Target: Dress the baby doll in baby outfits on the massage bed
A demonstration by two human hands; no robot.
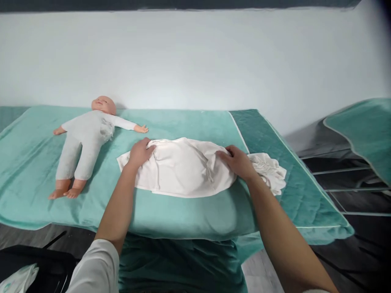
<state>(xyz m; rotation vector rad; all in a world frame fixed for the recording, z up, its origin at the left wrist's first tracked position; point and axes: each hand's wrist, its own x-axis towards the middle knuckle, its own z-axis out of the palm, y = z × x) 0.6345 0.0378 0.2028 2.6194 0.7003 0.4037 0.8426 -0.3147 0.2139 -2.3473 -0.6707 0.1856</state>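
Both grips press flat and unclenched on the white garment (183, 169), left hand (140, 152) at one end, right hand (238, 162) at the other; soft, light cloth, probably best pinched at edges, with the doll (85, 138) beyond the left grip.

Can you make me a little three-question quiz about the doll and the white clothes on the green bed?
1. True or false: the baby doll lies on its back on the green blanket.
2. What do both hands rest on? A) the doll B) the white garment C) the floor
3. Fill in: the crumpled white cloth lies beside the ____ hand.

Key:
1. True.
2. B: the left hand and the right hand both press on it.
3. Right.
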